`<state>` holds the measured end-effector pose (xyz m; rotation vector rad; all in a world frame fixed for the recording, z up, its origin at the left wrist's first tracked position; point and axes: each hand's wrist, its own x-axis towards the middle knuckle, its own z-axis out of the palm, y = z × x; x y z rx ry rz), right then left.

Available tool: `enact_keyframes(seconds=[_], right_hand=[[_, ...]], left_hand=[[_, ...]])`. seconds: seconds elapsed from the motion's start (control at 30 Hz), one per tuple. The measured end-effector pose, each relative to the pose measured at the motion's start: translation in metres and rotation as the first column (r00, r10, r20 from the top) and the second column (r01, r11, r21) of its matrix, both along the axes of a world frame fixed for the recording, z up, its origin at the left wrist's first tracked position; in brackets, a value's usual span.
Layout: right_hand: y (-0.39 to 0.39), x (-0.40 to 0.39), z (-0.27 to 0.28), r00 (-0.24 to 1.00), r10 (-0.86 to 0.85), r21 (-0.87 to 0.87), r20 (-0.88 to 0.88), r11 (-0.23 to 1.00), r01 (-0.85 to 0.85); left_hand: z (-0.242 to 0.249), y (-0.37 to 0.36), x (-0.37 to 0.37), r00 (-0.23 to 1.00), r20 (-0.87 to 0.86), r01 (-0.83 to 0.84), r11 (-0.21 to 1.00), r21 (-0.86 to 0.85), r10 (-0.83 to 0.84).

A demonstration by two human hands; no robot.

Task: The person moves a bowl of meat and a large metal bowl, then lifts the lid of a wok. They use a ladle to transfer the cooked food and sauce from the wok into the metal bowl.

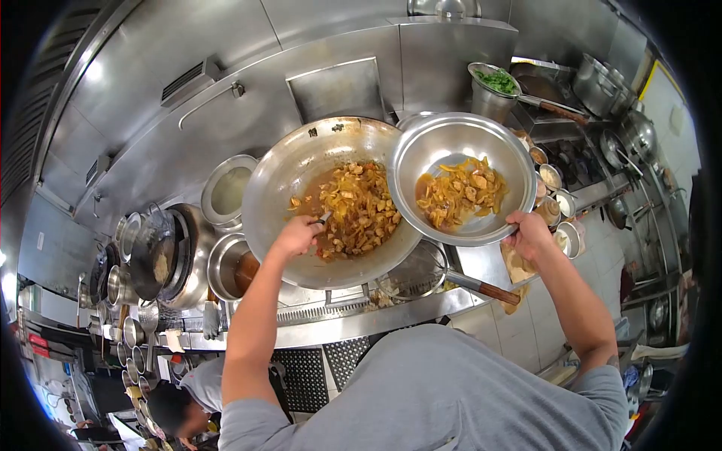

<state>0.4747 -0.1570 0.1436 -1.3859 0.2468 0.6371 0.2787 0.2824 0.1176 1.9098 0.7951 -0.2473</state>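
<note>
Gripping a round silver bowl (519, 177) in my right hand (531, 234), metal utensil (324, 217) in left hand (298, 236), grey steel wall (263, 113) beyond, shiny surface (481, 263) below.

- A steel counter (301, 336) runs across the middle of the frame, its front edge curving below the cookware.
- On it, at the centre, sits a wide wok (274, 192) of cooked food.
- Left of centre stand two steel vessels, a pot of cloudy liquid (207, 194) and, below it, a pot of brown liquid (220, 267).
- Right of centre, low down, lies a strainer (412, 274), its wooden handle reaching past the edge.
- The floor (526, 331) shows pale tiles at lower right; black perforated mats (304, 376) lie on it at bottom centre.
</note>
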Motion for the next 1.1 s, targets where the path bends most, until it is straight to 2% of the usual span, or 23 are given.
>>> enact_keyframes(seconds=[0.13,0.2,0.3,0.47,0.53,0.6,0.67,0.7,0.77,0.8,0.87,0.9,0.97,1.03,1.07,1.1], right_hand=[[0.003,0.002,0.002,1.000,0.019,0.016,0.024,1.000,-0.019],[0.003,0.004,0.001,0.999,0.042,0.011,0.023,0.999,-0.042],[0.004,0.008,-0.004,1.000,0.025,0.019,0.000,1.000,-0.025],[0.011,0.005,0.004,1.000,0.001,0.007,-0.010,1.000,-0.001],[0.015,0.002,0.010,1.000,0.006,0.004,0.000,1.000,-0.006],[0.015,0.003,0.009,1.000,0.009,-0.006,-0.016,1.000,-0.009],[0.016,0.004,0.007,0.999,0.032,0.012,-0.012,0.999,-0.032],[0.017,0.003,0.008,0.999,0.030,0.011,-0.017,1.000,-0.030],[0.018,-0.001,0.012,1.000,0.021,0.031,-0.016,0.999,-0.020],[0.016,0.000,0.009,1.000,0.014,0.030,-0.021,0.999,-0.013],[0.013,0.002,0.002,0.998,-0.020,0.042,-0.066,0.999,0.023],[0.011,0.001,0.001,0.997,-0.026,0.043,-0.070,0.999,0.029],[0.009,-0.002,0.003,0.999,-0.018,0.015,-0.044,1.000,0.019],[0.007,-0.006,0.007,0.999,-0.019,0.013,-0.050,1.000,0.020],[0.007,-0.007,0.009,0.999,-0.018,0.012,-0.047,1.000,0.018],[0.005,-0.007,0.007,0.999,-0.005,0.014,-0.052,1.000,0.005]], left_hand=[[0.051,0.018,0.004,0.999,-0.024,0.047,0.998,0.036,-0.046],[0.087,0.013,0.007,0.995,-0.010,0.101,0.987,0.123,-0.101],[0.135,-0.005,0.016,0.990,0.008,0.136,0.984,0.116,-0.138],[0.164,-0.050,0.053,0.963,0.028,0.263,0.958,0.114,-0.268],[0.155,-0.073,0.073,0.897,0.019,0.415,0.854,0.313,-0.442],[0.126,-0.091,0.100,0.769,-0.051,0.548,0.615,0.568,-0.637],[0.096,-0.114,0.111,0.708,-0.059,0.521,0.463,0.717,-0.704],[0.087,-0.126,0.111,0.706,-0.061,0.525,0.463,0.714,-0.706],[0.089,-0.149,0.101,0.680,-0.210,0.477,0.207,0.854,-0.702],[0.091,-0.152,0.094,0.675,-0.212,0.482,0.205,0.852,-0.707],[0.098,-0.154,0.082,0.706,-0.143,0.321,0.132,0.938,-0.694],[0.103,-0.149,0.075,0.701,-0.147,0.325,0.130,0.937,-0.698],[0.118,-0.128,0.059,0.799,-0.156,0.309,0.174,0.935,-0.580],[0.138,-0.103,0.041,0.878,-0.080,0.319,0.452,0.833,-0.472],[0.134,-0.084,0.034,0.881,-0.084,0.319,0.453,0.833,-0.467],[0.125,-0.063,0.026,0.906,0.023,0.239,0.554,0.797,-0.424]])
